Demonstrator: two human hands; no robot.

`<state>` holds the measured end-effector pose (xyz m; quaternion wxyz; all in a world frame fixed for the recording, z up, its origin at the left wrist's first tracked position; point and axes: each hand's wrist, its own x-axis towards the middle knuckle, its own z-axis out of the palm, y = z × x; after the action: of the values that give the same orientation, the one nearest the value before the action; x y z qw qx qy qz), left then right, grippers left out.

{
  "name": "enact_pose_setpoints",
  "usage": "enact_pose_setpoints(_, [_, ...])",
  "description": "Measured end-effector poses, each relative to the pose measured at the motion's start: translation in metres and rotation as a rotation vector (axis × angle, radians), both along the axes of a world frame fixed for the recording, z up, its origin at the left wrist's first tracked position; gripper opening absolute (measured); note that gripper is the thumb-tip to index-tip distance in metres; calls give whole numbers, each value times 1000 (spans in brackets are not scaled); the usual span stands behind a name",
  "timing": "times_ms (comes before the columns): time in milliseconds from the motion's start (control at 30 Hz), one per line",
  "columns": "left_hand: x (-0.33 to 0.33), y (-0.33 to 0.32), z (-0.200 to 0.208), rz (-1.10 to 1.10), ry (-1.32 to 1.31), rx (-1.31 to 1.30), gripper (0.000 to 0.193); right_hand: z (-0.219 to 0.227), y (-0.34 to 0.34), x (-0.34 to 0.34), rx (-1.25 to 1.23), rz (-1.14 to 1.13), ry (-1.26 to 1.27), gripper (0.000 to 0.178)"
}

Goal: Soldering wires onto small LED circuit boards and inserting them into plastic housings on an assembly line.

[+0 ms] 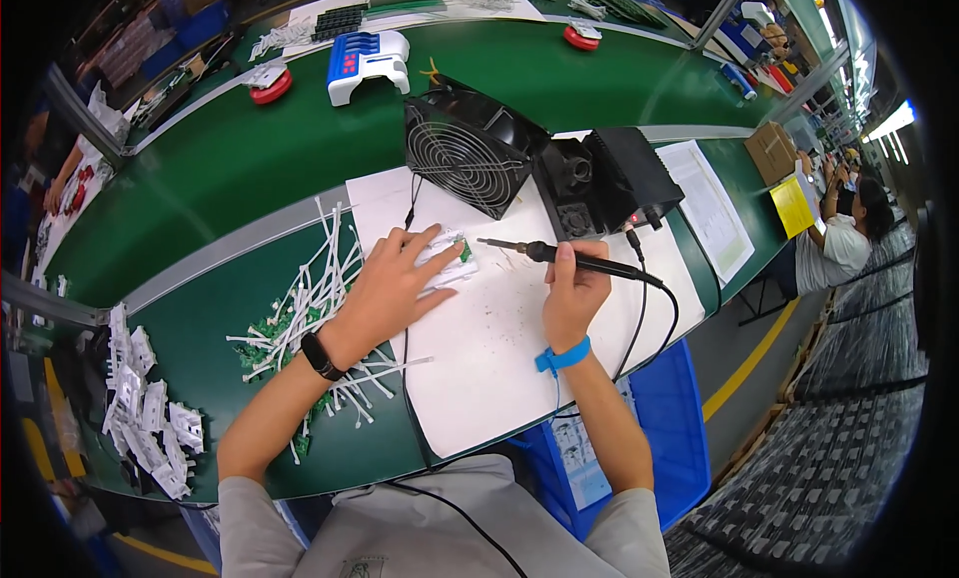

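Observation:
My right hand point(576, 296) grips a black soldering iron point(589, 262), its metal tip pointing left. The tip is close to a white plastic housing point(461, 271) with a small green circuit board point(466, 250) on it. Spread across that housing is my left hand point(393, 278), which holds it against the white work sheet point(479, 378) between thumb and fingers. The hand covers part of the housing. Beside my left forearm lies a heap of white cables with green circuit boards point(265, 343).
Beyond my hands stand a black fan point(465, 153) and a black soldering station point(609, 183). White plastic housings point(150, 418) pile up at the left. A blue bin point(674, 428) sits below the table's right edge. Papers point(709, 208) lie right; a person point(849, 233) sits farther off.

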<state>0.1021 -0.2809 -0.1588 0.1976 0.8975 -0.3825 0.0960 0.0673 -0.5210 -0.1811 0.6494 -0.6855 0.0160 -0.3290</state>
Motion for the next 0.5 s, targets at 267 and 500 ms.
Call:
enact_pose_setpoints(267, [-4, 3, 0, 28, -15, -18, 55, 8, -4, -6, 76, -2, 12, 10])
enact_pose_setpoints(500, [-1, 8, -11, 59, -13, -80, 43, 10, -3, -8, 3, 29, -29, 12])
